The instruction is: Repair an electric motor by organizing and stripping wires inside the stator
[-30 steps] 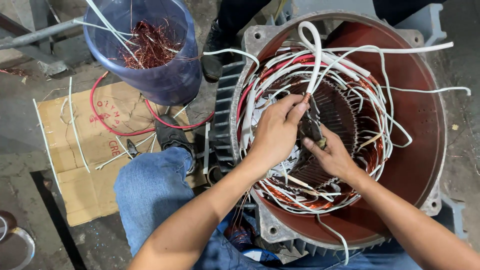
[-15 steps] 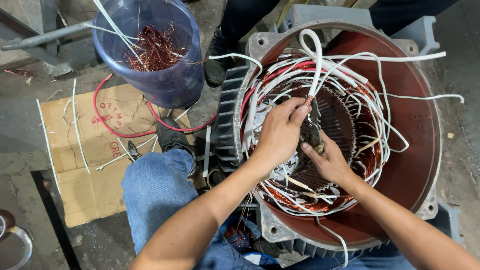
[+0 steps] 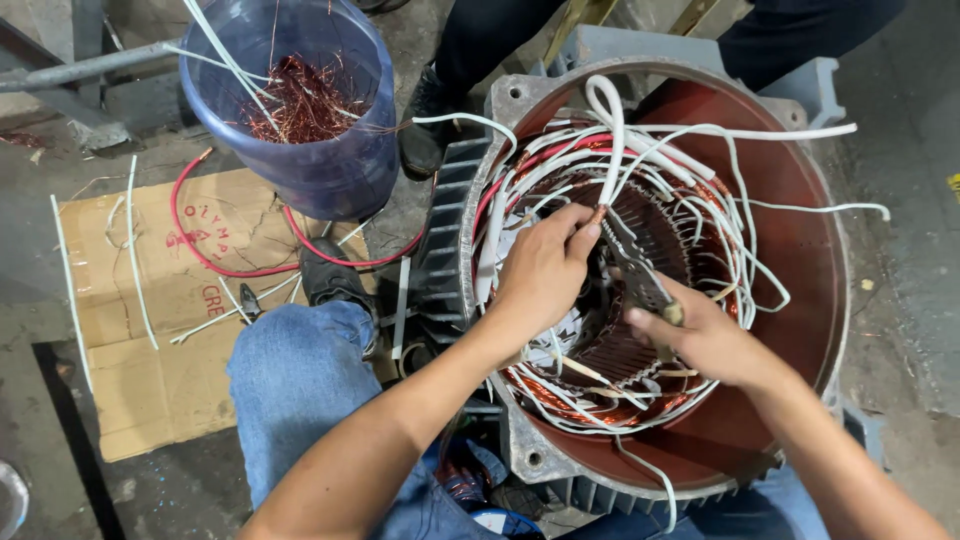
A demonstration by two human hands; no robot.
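At the left of the frame a flattened sheet of brown cardboard lies on a stained, gritty concrete floor, with thin white sleeving strips and a loop of red wire lying across it. In the upper left a grey metal bar runs towards a translucent blue plastic bucket, which stands on the floor and holds a tangle of scrap copper wire and a few white strips. Below the bucket, at lower centre, the person's knee in blue jeans is bent beside a dark shoe. At upper centre another person's dark shoe and dark trouser legs stand just behind the motor. The centre and right of the frame are filled by a large electric motor stator, a finned grey housing painted red-brown inside, lying with its open end up. White and red winding leads loop around its bore. The left hand reaches into the bore from the lower left, its fingers curled and pinched on the windings at the upper edge of the slotted core. The right hand comes in from the lower right, fingers closed around a pair of pliers whose tip points up into the core, just beside the left hand. At the far right lies more bare grey floor.
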